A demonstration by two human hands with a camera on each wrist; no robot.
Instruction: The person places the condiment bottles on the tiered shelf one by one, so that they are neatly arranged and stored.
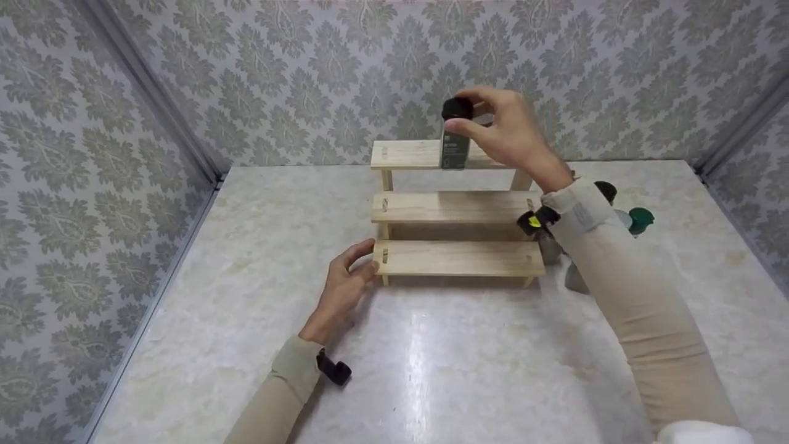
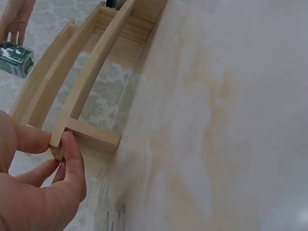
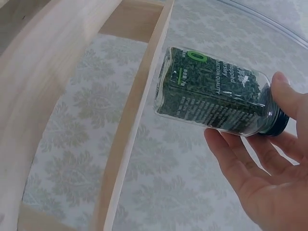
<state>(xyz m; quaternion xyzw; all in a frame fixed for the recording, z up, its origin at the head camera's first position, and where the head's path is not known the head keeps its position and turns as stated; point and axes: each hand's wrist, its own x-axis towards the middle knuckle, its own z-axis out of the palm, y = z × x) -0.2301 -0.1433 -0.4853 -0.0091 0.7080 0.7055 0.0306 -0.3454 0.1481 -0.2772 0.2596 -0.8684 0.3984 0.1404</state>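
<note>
My right hand (image 1: 508,126) grips a clear glass jar (image 1: 455,148) by its black cap. Dried green flakes fill the jar, and the label in the right wrist view includes the word "chopped" on this parsley jar (image 3: 211,91). It is held upright at the top tier of a three-tier wooden shelf (image 1: 459,258), its base overlapping that board's front edge in the head view; whether they touch I cannot tell. Down at the lowest tier, my left hand (image 1: 342,287) pinches the left end of the board between thumb and fingers, also plain in the left wrist view.
Right of the shelf, partly behind my right forearm, are several jars, among them one with a green cap (image 1: 641,220) and one with a dark cap (image 1: 606,190). The marbled table (image 1: 462,364) meets patterned walls (image 1: 296,80) at the back and sides.
</note>
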